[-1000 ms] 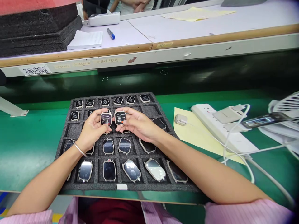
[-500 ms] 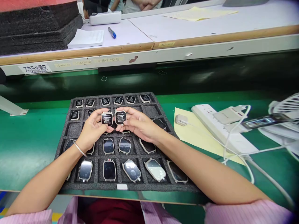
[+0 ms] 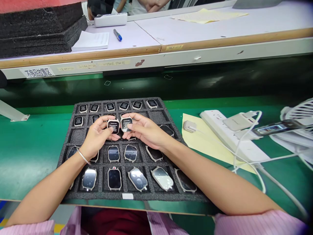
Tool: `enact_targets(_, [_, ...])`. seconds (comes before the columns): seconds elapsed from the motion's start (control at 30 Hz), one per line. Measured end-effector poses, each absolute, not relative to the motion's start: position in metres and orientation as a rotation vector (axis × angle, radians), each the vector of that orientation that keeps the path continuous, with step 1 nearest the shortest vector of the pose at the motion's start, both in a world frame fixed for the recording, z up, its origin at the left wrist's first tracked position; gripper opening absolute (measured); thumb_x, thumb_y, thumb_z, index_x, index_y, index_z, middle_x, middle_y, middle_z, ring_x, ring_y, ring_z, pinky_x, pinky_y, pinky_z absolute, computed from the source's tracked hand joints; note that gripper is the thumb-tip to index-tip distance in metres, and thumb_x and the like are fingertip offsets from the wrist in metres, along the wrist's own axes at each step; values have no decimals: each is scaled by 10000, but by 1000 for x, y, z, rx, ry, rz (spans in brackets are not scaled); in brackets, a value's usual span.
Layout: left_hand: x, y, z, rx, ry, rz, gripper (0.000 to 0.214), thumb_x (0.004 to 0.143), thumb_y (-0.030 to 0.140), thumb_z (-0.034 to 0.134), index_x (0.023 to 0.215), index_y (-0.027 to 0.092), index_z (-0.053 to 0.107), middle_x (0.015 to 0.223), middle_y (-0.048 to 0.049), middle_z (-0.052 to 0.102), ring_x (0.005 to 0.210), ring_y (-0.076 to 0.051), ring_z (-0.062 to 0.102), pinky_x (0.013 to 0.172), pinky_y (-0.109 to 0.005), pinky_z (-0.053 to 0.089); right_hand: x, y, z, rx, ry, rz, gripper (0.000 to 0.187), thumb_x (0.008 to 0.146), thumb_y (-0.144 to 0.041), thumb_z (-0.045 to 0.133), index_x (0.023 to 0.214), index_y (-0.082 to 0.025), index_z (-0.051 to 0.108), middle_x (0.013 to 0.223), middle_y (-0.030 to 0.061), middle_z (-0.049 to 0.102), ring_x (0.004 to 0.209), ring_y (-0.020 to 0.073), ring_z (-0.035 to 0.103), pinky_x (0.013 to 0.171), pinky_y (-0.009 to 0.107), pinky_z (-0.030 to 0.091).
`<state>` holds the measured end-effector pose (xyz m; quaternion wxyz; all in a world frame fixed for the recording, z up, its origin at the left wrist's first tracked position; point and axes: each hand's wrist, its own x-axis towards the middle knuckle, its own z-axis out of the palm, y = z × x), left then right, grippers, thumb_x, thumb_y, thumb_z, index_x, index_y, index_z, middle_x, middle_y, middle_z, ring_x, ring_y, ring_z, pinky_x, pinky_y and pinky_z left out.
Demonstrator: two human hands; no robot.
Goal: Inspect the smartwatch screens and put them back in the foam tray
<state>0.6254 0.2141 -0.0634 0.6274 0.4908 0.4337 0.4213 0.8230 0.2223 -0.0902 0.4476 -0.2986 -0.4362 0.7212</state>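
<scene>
My left hand is closed on a smartwatch body with white text on its lit black screen, the thumb lying on the glass. A second watch body, also lit with text, is held by my right hand, its thumb over the lower right of the screen. Both watches are side by side above a dark foam tray. Strapless watches fill many of its compartments: text shows on those in the far rows, while the near ones, such as this watch, have dark screens.
Right of the tray, a power strip with chargers and loose white cables lies by a yellow sheet. A white fan stands at the far right. Behind runs a raised shelf with a pen, paper pad and stacked foam.
Both thumbs have moved from the watches' lower edges onto their screens. The two watches have shifted slightly; the tray and its contents look the same.
</scene>
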Motion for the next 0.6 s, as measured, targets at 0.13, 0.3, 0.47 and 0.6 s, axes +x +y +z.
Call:
enact_targets(0.13, [625,215,-65,1139,977,965,425,760,160,671,1166,176,546,1024,-36,683,636,-105,722,664,-236,618,823,221,-88,-741,-1067,1790,418,761,-110,713,1143,-204,570,897,0,717,714,143,727,686,283,577])
enact_targets(0.3, [625,216,-68,1149,956,987,514,682,93,696,1164,183,541,1059,-31,671,666,-104,729,691,-228,616,823,221,-87,-741,-1076,1797,484,729,-71,709,1164,-203,545,896,-4,710,721,136,722,681,260,563])
enact_targets(0.47, [625,216,-66,1152,988,946,336,768,227,706,1058,167,547,892,-8,687,563,-107,699,584,-226,603,821,223,-89,-782,-1072,1802,317,829,-192,699,1113,-197,560,791,-16,687,627,139,706,590,247,538])
enact_targets(0.6, [625,215,-63,1103,996,936,243,858,311,609,1049,167,566,791,7,664,555,-134,707,578,-252,607,821,223,-89,-784,-1025,1827,236,878,-297,670,1072,-194,585,788,3,690,598,155,702,558,266,531])
